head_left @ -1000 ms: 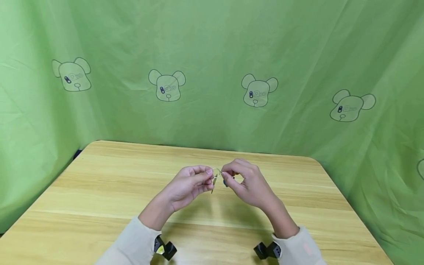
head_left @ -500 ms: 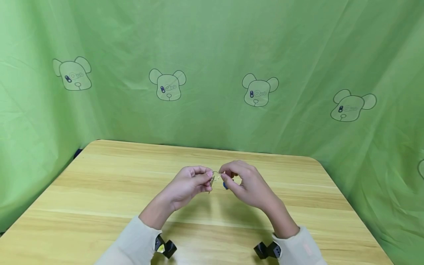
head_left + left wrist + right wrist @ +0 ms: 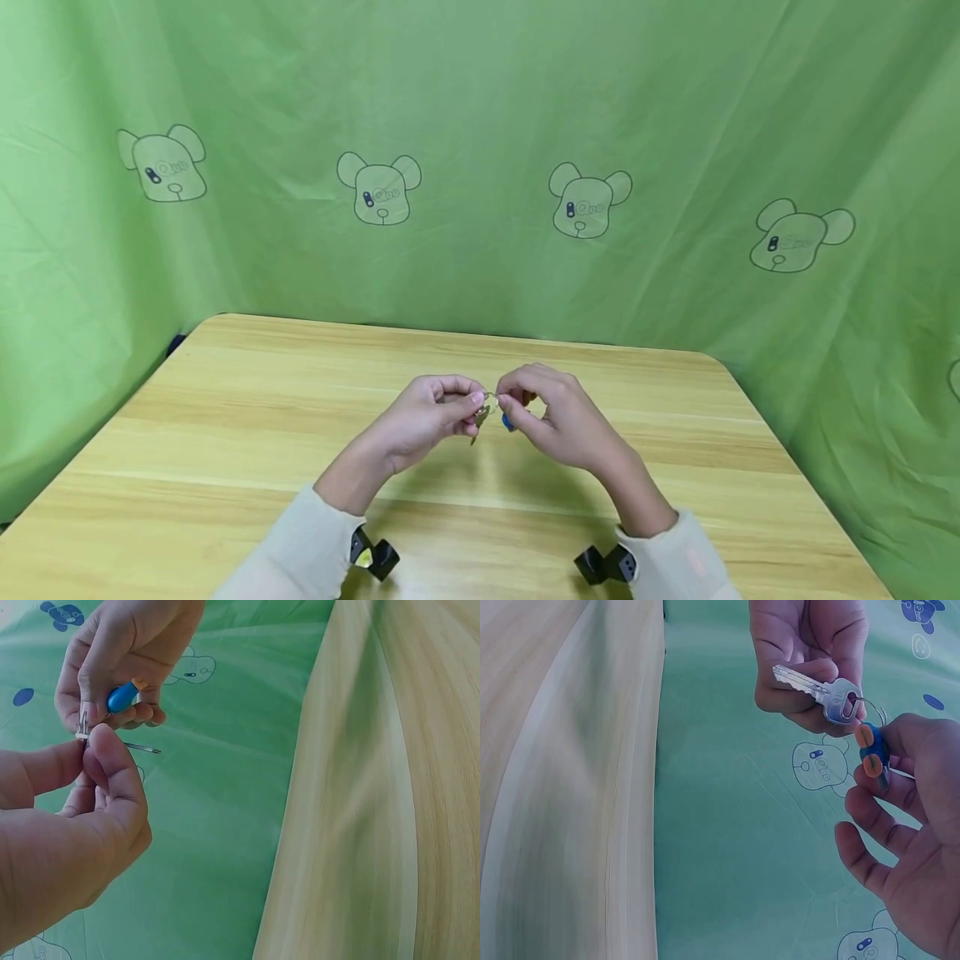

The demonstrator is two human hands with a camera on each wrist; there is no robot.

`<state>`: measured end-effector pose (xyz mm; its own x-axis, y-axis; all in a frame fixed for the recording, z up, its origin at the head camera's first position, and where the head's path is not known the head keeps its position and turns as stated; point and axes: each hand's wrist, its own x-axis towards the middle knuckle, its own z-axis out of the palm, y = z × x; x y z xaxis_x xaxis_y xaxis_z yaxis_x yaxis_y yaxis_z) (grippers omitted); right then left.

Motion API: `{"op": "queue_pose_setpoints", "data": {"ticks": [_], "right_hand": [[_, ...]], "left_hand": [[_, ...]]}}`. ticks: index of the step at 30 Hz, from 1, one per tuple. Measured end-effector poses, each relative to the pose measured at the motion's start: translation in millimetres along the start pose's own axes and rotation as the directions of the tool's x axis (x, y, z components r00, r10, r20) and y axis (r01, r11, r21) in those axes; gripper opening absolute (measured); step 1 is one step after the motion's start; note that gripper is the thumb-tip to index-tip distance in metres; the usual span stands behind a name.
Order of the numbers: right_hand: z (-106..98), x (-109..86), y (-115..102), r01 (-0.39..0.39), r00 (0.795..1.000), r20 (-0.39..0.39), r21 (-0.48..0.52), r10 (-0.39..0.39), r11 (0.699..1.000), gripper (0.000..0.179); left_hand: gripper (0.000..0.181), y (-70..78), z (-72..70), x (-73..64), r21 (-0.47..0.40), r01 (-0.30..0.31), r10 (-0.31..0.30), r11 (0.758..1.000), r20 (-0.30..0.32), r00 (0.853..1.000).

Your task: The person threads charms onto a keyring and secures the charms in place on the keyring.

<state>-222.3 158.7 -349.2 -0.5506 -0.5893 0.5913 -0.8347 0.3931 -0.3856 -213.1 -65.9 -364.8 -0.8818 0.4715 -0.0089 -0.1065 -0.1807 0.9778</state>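
Over the middle of the table, a thin metal key ring (image 3: 881,712) spans the two hands. My left hand (image 3: 423,425) pinches one side of it between thumb and index finger. At the ring's other side are the pinching thumb and index finger of my right hand (image 3: 562,417). A silver key (image 3: 832,699) hangs by its head on the ring, close against the left fingers. By the right fingers dangles a small blue charm (image 3: 122,697) with orange feet-like ends. Part of the ring is hidden by the fingertips.
Below the hands lies a wood-grain table (image 3: 225,442) with rounded far corners. A green curtain (image 3: 480,275) printed with bear heads hangs behind it. Each wrist carries a small black camera (image 3: 384,560) near a light sleeve.
The key ring has tilted and shows narrower between the fingers. The key has swung beside the left fingers, and the blue charm has shifted slightly left and down. Both hands stay almost in place.
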Motion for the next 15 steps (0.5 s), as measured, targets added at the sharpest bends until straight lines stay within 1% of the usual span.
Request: {"op": "queue_pose_setpoints", "data": {"ticks": [2, 4, 5, 7, 9, 11, 13, 15], "right_hand": [[-0.1, 0.3, -0.4, -0.002, 1.000, -0.001, 0.005, 0.002, 1.000, 0.011], [0.2, 0.7, -0.8, -0.006, 1.000, -0.005, 0.008, 0.006, 1.000, 0.011], [0.3, 0.9, -1.2, -0.007, 1.000, -0.010, 0.006, 0.007, 1.000, 0.011], [0.8, 1.2, -1.3, -0.003, 1.000, -0.029, -0.009, 0.002, 1.000, 0.010], [1.3, 1.4, -1.3, 0.003, 0.998, -0.059, -0.039, -0.006, 0.999, 0.009], [1.6, 1.3, -1.1, 0.004, 0.996, -0.091, -0.078, -0.011, 0.997, 0.008], [1.7, 1.3, -1.2, -0.001, 0.993, -0.118, -0.121, -0.013, 0.993, 0.007], [2.2, 1.3, -1.3, -0.014, 0.991, -0.132, -0.155, -0.007, 0.988, 0.007]], "left_hand": [[0.019, -1.4, 0.3, 1.1, 0.029, -0.011, 0.012, 1.000, -0.014, 1.000], [0.018, -3.2, 1.5, 2.4, 0.083, -0.035, 0.039, 0.996, -0.047, 0.998], [0.017, -3.9, 2.3, 2.9, 0.117, -0.051, 0.059, 0.992, -0.067, 0.996], [0.015, -4.9, 4.4, 3.6, 0.212, -0.087, 0.113, 0.973, -0.116, 0.987], [0.012, -4.5, 7.1, 3.1, 0.307, -0.118, 0.173, 0.944, -0.160, 0.972], [0.009, -3.0, 10.2, 1.6, 0.390, -0.144, 0.230, 0.909, -0.185, 0.955], [0.007, -1.3, 13.4, -0.1, 0.460, -0.169, 0.284, 0.871, -0.191, 0.940], [0.006, 0.1, 16.7, -1.9, 0.519, -0.199, 0.336, 0.831, -0.184, 0.924]]}}
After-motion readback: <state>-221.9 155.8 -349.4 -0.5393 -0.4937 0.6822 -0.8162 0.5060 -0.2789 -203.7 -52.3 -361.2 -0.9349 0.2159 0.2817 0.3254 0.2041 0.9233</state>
